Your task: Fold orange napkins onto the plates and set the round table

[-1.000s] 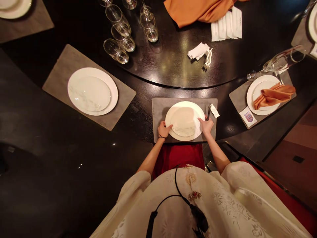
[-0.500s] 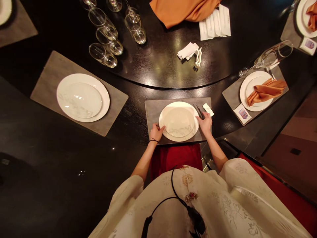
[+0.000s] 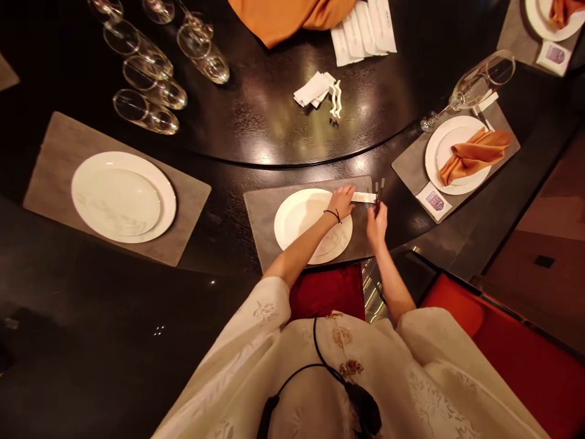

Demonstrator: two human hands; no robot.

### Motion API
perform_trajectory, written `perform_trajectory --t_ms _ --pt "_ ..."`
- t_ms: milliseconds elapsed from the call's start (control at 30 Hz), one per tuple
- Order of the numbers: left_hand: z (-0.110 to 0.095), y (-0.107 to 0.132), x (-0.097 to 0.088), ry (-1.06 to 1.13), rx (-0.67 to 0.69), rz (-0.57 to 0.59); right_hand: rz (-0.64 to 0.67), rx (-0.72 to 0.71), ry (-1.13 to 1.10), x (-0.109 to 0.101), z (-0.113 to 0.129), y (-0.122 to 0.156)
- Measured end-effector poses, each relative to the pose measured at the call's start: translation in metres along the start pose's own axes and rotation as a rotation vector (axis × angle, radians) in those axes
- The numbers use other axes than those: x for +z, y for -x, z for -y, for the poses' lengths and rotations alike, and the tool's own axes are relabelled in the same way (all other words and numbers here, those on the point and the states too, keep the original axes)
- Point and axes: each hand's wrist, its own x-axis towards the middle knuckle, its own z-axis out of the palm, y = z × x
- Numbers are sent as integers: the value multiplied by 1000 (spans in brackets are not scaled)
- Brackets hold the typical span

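A white plate (image 3: 299,222) sits on a grey placemat (image 3: 262,210) just in front of me. My left hand (image 3: 342,202) reaches across the plate, fingers pinched on a small white paper packet (image 3: 365,197) lying at the plate's right. My right hand (image 3: 376,222) is closed on a pair of dark chopsticks (image 3: 379,192) at the mat's right edge, close beside the packet.
A second plate (image 3: 123,196) on a mat lies at the left. At the right is a plate with an orange napkin (image 3: 473,155), a card (image 3: 434,200) and a tipped wine glass (image 3: 475,85). The turntable holds several glasses (image 3: 146,91), white packets (image 3: 363,33), an orange cloth (image 3: 283,15).
Both hands left the plate's rim. My left hand crossed over the plate to the paper packet. My right hand took hold of the chopsticks. The view swung to the right.
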Motion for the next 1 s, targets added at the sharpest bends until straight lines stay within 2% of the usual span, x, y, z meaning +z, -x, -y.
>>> perform_trajectory --t_ms 100,233,400,633,1000 --pt "3 -14 13 -2 -8 32 60 96 57 23 -1 42" --pt "10 -6 16 -2 -39 -4 178 83 116 44 -4 69" --pt "16 -2 12 3 -31 3 174 -41 147 44 -11 82" --pt "20 0 7 12 10 38 208 28 152 41 -19 99" --pt "24 0 2 19 32 53 233 23 181 42 -15 92"
